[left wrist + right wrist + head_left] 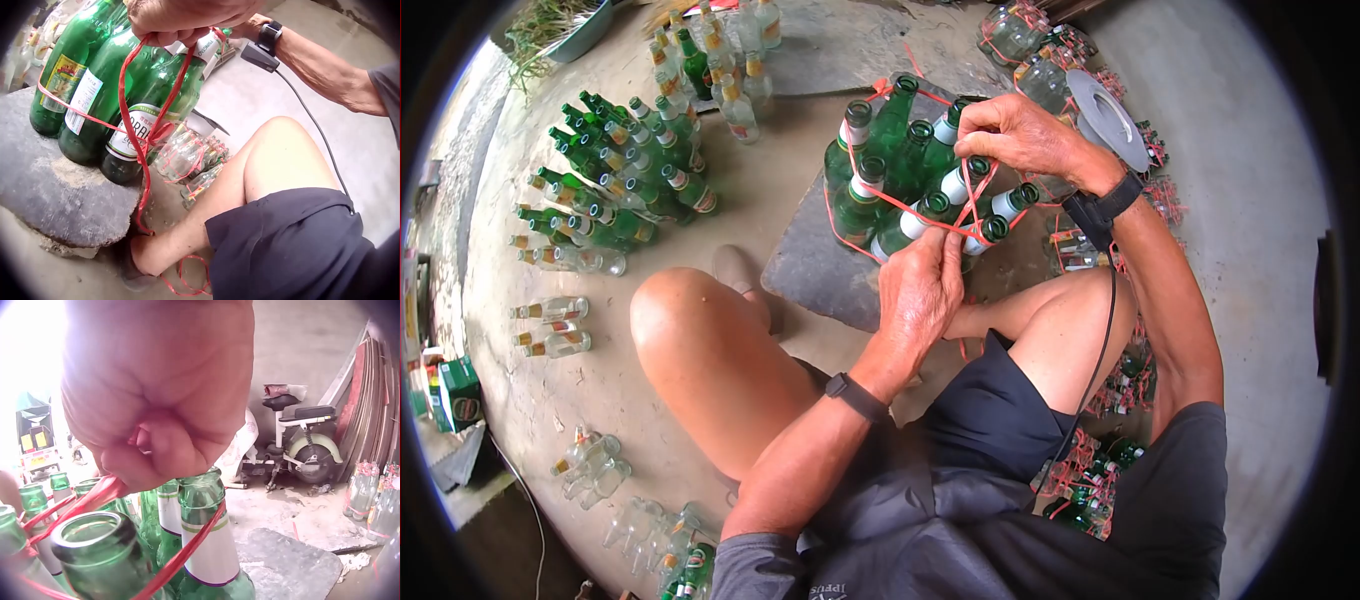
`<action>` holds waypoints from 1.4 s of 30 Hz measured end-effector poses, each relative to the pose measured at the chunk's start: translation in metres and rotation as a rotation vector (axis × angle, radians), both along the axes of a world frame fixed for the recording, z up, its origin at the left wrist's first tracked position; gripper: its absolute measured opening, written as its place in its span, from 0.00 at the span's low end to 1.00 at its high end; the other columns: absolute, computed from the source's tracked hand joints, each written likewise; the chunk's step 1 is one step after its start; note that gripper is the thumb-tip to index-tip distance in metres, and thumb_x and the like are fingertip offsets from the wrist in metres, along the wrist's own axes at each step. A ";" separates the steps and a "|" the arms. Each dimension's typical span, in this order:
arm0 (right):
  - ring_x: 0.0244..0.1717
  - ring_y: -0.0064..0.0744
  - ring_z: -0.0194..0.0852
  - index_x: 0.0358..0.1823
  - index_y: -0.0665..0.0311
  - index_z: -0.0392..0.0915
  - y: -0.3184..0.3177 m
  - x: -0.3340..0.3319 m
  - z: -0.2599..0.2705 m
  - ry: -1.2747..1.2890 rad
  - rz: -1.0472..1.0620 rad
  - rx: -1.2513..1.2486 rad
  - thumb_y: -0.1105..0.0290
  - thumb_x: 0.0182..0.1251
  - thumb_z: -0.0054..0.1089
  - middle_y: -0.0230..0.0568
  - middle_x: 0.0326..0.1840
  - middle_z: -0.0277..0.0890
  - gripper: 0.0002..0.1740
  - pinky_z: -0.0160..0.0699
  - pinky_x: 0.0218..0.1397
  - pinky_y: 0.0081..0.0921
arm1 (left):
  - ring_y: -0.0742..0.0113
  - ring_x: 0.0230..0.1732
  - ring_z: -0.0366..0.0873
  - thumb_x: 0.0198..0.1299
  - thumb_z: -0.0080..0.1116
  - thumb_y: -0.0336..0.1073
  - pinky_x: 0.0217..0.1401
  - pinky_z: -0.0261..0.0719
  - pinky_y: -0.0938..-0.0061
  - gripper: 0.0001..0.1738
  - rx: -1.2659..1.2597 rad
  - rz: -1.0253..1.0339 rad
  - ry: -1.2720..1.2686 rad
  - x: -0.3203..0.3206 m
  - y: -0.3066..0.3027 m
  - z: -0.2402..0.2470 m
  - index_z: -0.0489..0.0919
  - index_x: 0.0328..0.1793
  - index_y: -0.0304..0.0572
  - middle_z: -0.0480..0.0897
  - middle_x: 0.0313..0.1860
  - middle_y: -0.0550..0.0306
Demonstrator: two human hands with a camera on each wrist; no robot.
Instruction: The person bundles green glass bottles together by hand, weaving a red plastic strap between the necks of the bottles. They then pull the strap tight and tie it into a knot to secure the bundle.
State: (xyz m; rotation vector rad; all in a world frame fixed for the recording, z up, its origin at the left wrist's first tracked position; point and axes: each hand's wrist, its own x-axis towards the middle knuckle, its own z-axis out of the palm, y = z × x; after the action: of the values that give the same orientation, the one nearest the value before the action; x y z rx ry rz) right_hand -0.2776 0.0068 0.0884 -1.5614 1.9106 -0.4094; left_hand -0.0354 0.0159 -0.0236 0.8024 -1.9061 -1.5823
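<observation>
Several green glass bottles (887, 127) stand upright in a cluster, with red plastic string (852, 160) looped round their necks and bodies. My right hand (1025, 135) is over the right side of the bundle. Its curled fingers grip the string (100, 494) close above the bottle mouths (90, 531). At the near side, my left hand (920, 285) pinches string beside a bottle neck. Two strands run down from the left hand (194, 19) in the left wrist view, past a labelled bottle (134, 134) with a knot of string (150, 140) against it.
The bundle stands on a dark stone slab (810, 265) between my knees. Many loose bottles (615, 170) stand to the left. Tied bundles (1090, 480) line the right side, near a grey round lid (1106, 118). A cable (1100, 350) hangs from the right wrist. Farther off is an electric bike (306, 444).
</observation>
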 end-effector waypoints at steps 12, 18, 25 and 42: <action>0.14 0.23 0.72 0.38 0.66 0.91 -0.009 -0.012 -0.013 0.067 0.050 0.037 0.63 0.70 0.72 0.34 0.22 0.83 0.12 0.69 0.18 0.30 | 0.28 0.36 0.84 0.82 0.59 0.40 0.36 0.78 0.41 0.16 0.002 0.016 -0.020 0.001 0.001 -0.004 0.80 0.40 0.38 0.84 0.29 0.35; 0.14 0.28 0.76 0.40 0.68 0.91 -0.009 -0.017 -0.017 0.145 0.161 -0.005 0.66 0.70 0.70 0.39 0.22 0.84 0.11 0.74 0.19 0.33 | 0.27 0.34 0.84 0.82 0.58 0.41 0.36 0.79 0.41 0.16 -0.035 0.030 -0.024 0.006 -0.004 -0.002 0.81 0.39 0.39 0.84 0.27 0.35; 0.14 0.29 0.77 0.43 0.70 0.91 -0.015 -0.016 -0.015 0.121 0.210 0.060 0.68 0.71 0.69 0.41 0.23 0.85 0.11 0.75 0.20 0.33 | 0.27 0.31 0.83 0.81 0.58 0.41 0.34 0.78 0.42 0.18 -0.045 0.027 -0.069 0.014 -0.006 0.000 0.79 0.36 0.38 0.82 0.25 0.35; 0.22 0.40 0.84 0.48 0.71 0.88 0.011 0.009 -0.009 0.318 0.073 -0.250 0.68 0.76 0.65 0.48 0.29 0.85 0.11 0.81 0.27 0.36 | 0.81 0.27 0.67 0.86 0.55 0.36 0.29 0.68 0.75 0.16 0.191 -0.022 0.028 0.064 -0.015 0.024 0.87 0.49 0.31 0.73 0.24 0.69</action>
State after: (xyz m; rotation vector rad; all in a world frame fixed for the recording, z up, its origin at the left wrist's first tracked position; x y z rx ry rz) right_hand -0.2684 0.0183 0.0795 -1.9513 2.0928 -0.3994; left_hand 0.0286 0.0006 0.0005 0.8351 -1.7681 -1.7997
